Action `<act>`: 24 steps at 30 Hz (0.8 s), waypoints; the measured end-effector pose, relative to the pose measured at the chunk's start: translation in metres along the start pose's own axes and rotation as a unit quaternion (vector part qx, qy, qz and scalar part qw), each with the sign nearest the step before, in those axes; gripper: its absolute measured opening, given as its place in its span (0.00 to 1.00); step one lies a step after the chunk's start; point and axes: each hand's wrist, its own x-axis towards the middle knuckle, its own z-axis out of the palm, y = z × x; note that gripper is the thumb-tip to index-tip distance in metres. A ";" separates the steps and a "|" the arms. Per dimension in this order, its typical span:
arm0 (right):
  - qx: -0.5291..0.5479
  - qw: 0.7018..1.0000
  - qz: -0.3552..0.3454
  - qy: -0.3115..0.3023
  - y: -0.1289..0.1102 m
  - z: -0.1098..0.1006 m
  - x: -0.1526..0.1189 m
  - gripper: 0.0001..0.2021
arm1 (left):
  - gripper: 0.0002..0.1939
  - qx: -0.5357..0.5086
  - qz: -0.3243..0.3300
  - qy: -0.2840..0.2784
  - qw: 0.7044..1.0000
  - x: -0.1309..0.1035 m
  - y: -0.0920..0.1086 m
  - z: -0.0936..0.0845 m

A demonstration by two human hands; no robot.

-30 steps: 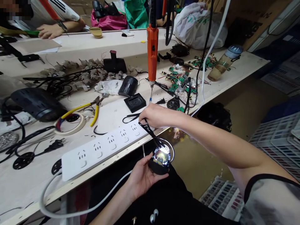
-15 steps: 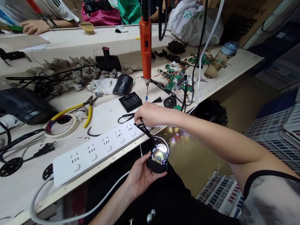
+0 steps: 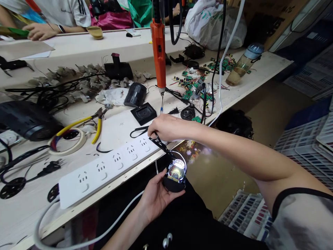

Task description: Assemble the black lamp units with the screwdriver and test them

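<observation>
A round black device (image 3: 174, 184) with a lit, glassy inside rests in my left hand (image 3: 156, 196), over my lap below the bench edge. My right hand (image 3: 168, 128) is closed on a black cord (image 3: 160, 143) at the far end of the white power strip (image 3: 100, 170); the cord runs down to the device. An orange electric screwdriver (image 3: 159, 55) hangs upright just beyond my right hand, its bit pointing down. Near its tip lie a black square part (image 3: 144, 113) and a black plug (image 3: 173, 111).
Yellow-handled pliers (image 3: 96, 131), a tape roll (image 3: 68, 147) and a black cylinder device (image 3: 28, 121) lie left. Green circuit boards (image 3: 189, 93) and a bottle (image 3: 240, 69) stand right. Across the bench is another person's hand (image 3: 41, 32). A white cable (image 3: 221, 69) hangs at right.
The view has shifted slightly. Across the bench, the other person's arm and hand have moved a little. My hands keep the same hold, and coloured light spots on the floor look different.
</observation>
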 end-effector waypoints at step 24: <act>-0.023 0.999 0.023 0.018 -0.013 -0.003 -0.012 0.05 | 0.11 0.017 0.042 -0.084 0.995 -0.029 -0.004 -0.022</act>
